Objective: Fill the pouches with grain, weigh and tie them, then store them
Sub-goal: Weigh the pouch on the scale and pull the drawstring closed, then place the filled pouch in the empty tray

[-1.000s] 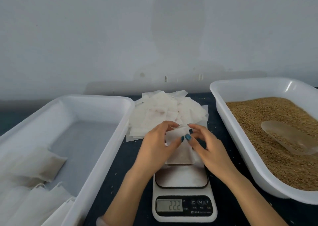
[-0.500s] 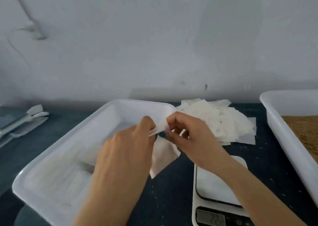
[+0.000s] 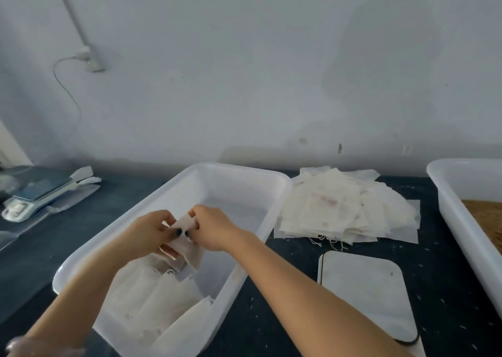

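My left hand [image 3: 148,234] and my right hand [image 3: 214,227] both pinch the top of a filled white pouch [image 3: 187,244], held over the middle of the white storage tray [image 3: 239,176]. The pouch hangs down between my hands, its lower part brownish with grain. Several filled pouches [image 3: 152,302] lie in the near end of that tray. A pile of flat empty pouches [image 3: 342,212] sits on the dark table to the right of the tray. The scale's platform [image 3: 364,291] is bare at lower right. The grain tray [image 3: 456,215] shows at the right edge.
A second scale [image 3: 30,196] with flat scoops beside it stands at the far left of the dark table [image 3: 271,324]. A cable hangs on the pale wall behind. Loose grains dot the table around the scale.
Both hands lifted the pouch off the scale and carried it left, over the storage tray. My view swung left, so the grain tray slid mostly out of sight.
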Action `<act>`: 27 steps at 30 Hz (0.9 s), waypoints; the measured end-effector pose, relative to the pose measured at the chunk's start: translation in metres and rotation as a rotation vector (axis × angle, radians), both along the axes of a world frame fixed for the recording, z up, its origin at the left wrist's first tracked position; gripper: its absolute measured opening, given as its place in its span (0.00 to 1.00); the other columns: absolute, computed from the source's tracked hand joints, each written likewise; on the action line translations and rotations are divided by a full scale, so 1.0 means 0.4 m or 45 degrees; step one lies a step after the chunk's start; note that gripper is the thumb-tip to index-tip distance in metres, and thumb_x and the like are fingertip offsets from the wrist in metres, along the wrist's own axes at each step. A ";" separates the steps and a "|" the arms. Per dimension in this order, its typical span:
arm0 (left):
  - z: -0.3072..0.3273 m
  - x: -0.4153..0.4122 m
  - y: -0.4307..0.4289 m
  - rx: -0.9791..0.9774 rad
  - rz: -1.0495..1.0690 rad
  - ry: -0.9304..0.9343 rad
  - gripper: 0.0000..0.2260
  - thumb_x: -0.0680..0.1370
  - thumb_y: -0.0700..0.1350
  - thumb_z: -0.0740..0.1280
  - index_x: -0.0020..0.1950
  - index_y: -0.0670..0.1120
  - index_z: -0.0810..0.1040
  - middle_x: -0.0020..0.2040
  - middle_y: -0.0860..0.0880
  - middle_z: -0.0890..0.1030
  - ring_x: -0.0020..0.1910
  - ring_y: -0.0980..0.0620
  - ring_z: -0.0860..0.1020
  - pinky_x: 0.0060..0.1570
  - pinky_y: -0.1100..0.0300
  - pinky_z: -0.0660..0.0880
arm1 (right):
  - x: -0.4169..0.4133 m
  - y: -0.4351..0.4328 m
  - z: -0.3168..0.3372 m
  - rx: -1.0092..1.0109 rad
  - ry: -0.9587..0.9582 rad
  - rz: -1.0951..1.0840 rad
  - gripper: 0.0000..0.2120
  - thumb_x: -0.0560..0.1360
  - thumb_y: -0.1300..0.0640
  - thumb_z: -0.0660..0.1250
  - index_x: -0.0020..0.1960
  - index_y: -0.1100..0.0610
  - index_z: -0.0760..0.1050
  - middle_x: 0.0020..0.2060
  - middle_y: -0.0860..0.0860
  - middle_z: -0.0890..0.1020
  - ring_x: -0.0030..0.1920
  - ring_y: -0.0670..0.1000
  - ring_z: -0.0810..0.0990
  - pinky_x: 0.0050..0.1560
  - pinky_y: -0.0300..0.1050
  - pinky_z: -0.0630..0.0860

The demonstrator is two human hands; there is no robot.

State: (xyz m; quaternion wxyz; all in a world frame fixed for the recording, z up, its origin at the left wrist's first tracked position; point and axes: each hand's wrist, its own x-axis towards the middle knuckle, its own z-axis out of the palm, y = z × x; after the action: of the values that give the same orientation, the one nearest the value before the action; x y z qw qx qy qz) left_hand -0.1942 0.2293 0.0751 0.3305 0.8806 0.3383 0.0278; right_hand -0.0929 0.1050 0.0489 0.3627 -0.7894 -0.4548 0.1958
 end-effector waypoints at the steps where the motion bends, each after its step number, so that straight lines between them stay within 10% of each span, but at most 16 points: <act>1: -0.016 -0.002 0.015 0.026 0.005 0.012 0.02 0.79 0.36 0.67 0.49 0.38 0.75 0.37 0.42 0.85 0.35 0.40 0.84 0.33 0.56 0.82 | -0.004 0.004 -0.009 -0.040 0.028 0.027 0.18 0.79 0.60 0.65 0.67 0.63 0.71 0.60 0.61 0.79 0.61 0.62 0.77 0.60 0.53 0.74; 9: -0.077 -0.013 0.059 0.464 -0.011 0.323 0.07 0.79 0.41 0.65 0.57 0.44 0.74 0.51 0.44 0.82 0.43 0.46 0.82 0.48 0.53 0.79 | -0.016 0.004 -0.035 -0.261 0.021 0.174 0.28 0.80 0.55 0.66 0.75 0.62 0.61 0.66 0.61 0.74 0.65 0.63 0.74 0.65 0.56 0.72; 16: 0.036 -0.048 -0.156 1.273 -0.153 0.108 0.18 0.77 0.50 0.70 0.65 0.52 0.72 0.60 0.52 0.79 0.60 0.48 0.78 0.52 0.54 0.77 | -0.035 -0.084 0.023 0.311 -0.090 0.023 0.20 0.80 0.62 0.63 0.72 0.56 0.68 0.64 0.51 0.79 0.62 0.53 0.77 0.66 0.51 0.73; 20: 0.044 -0.065 -0.369 1.203 -0.376 -0.387 0.23 0.57 0.32 0.77 0.50 0.45 0.82 0.46 0.45 0.83 0.43 0.42 0.83 0.31 0.52 0.79 | -0.039 -0.240 0.024 0.601 -0.092 -0.108 0.18 0.76 0.68 0.63 0.62 0.53 0.77 0.56 0.46 0.82 0.57 0.46 0.79 0.61 0.45 0.75; 27: -0.058 0.087 -0.546 0.735 -0.701 -0.505 0.17 0.76 0.43 0.69 0.64 0.52 0.74 0.61 0.55 0.79 0.56 0.56 0.79 0.48 0.64 0.74 | 0.038 -0.577 -0.070 0.542 -0.109 -0.579 0.21 0.77 0.70 0.66 0.55 0.44 0.77 0.48 0.33 0.82 0.52 0.37 0.81 0.49 0.29 0.75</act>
State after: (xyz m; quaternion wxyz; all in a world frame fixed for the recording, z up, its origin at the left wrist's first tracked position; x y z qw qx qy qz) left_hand -0.1596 0.0109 0.0518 0.1245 0.9718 -0.0003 0.2005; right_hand -0.0776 -0.1258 0.0208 0.5350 -0.7847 -0.3122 -0.0233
